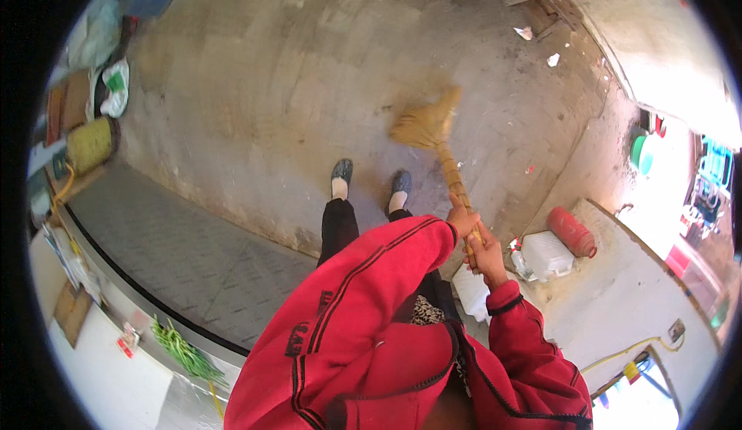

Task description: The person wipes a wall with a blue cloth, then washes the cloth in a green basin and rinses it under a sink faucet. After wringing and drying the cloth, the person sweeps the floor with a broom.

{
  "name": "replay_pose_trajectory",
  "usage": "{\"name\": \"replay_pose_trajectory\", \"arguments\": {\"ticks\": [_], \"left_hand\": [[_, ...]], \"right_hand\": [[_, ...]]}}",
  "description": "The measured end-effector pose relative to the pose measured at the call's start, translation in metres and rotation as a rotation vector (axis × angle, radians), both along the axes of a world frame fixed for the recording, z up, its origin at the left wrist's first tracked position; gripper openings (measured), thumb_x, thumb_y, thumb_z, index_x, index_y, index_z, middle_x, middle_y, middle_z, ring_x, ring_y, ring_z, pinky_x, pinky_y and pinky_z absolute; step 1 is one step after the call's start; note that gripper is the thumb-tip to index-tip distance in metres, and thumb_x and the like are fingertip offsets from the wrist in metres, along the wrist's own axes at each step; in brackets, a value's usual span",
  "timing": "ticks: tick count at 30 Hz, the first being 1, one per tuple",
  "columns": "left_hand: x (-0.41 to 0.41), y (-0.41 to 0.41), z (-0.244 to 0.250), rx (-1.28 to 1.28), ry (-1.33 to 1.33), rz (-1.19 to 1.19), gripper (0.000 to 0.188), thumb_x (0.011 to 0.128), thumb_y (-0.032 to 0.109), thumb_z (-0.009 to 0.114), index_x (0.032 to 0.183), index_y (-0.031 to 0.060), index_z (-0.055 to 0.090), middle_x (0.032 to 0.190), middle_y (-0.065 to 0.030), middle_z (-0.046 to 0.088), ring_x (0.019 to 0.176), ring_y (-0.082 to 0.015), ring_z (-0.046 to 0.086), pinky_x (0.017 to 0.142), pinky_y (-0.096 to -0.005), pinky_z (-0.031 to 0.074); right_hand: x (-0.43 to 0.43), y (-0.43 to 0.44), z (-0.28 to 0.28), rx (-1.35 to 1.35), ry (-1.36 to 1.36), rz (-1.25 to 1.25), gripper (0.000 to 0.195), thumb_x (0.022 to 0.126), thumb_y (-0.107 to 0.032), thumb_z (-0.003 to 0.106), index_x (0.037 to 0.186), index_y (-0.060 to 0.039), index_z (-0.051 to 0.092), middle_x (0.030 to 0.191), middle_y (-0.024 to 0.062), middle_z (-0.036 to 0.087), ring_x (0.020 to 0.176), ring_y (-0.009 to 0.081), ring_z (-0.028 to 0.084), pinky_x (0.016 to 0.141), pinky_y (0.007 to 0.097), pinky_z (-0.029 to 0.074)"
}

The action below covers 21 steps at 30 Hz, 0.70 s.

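A straw broom (426,122) slants from my hands up and to the left, its fanned bristles over the concrete floor (243,105). My left hand (462,218) is closed around the upper part of its handle, nearer the bristles. Just below it, my right hand (487,254) grips the handle close to its end. Bits of litter (553,60) lie on the floor at the upper right, some beside a wooden stool or frame (553,6). My two dark shoes stand to the left of the broom.
To the right are a red cylindrical container (571,233), a white plastic box (546,255) and a spray bottle (522,262). A grey counter (197,256) with green vegetables (185,351) runs along the lower left. A yellow container (90,146) and bags line the left side; an opening is at the right.
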<state>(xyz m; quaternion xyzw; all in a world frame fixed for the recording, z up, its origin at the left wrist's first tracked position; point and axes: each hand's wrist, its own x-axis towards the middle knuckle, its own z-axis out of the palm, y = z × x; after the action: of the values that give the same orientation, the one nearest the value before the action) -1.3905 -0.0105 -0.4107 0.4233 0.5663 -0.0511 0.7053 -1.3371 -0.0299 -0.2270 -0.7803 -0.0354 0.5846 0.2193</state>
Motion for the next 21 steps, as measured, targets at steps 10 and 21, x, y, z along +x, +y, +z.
{"name": "replay_pose_trajectory", "arguments": {"ticks": [10, 21], "left_hand": [[-0.010, 0.202, 0.077, 0.246, -0.065, 0.396, 0.055, 0.083, 0.015, 0.065, 0.127, -0.0034, 0.037, 0.104, -0.0170, 0.059, 0.087, -0.0256, 0.059, 0.078, -0.0377, 0.052], [0.139, 0.243, -0.073, 0.078, 0.052, -0.381, 0.050, 0.087, 0.022, 0.061, 0.125, -0.0078, 0.050, 0.109, -0.0206, 0.063, 0.095, -0.0300, 0.064, 0.080, -0.0413, 0.052]], "right_hand": [[0.033, 0.136, -0.046, 0.409, -0.088, 0.417, 0.061, 0.092, -0.032, 0.059, 0.148, -0.0158, 0.039, 0.086, 0.0190, 0.068, 0.058, 0.0272, 0.066, 0.057, 0.0404, 0.054], [0.174, 0.188, -0.095, 0.178, 0.030, 0.007, 0.047, 0.092, -0.036, 0.061, 0.134, -0.0154, 0.057, 0.069, 0.0070, 0.062, 0.049, 0.0180, 0.058, 0.048, 0.0355, 0.048]]}}
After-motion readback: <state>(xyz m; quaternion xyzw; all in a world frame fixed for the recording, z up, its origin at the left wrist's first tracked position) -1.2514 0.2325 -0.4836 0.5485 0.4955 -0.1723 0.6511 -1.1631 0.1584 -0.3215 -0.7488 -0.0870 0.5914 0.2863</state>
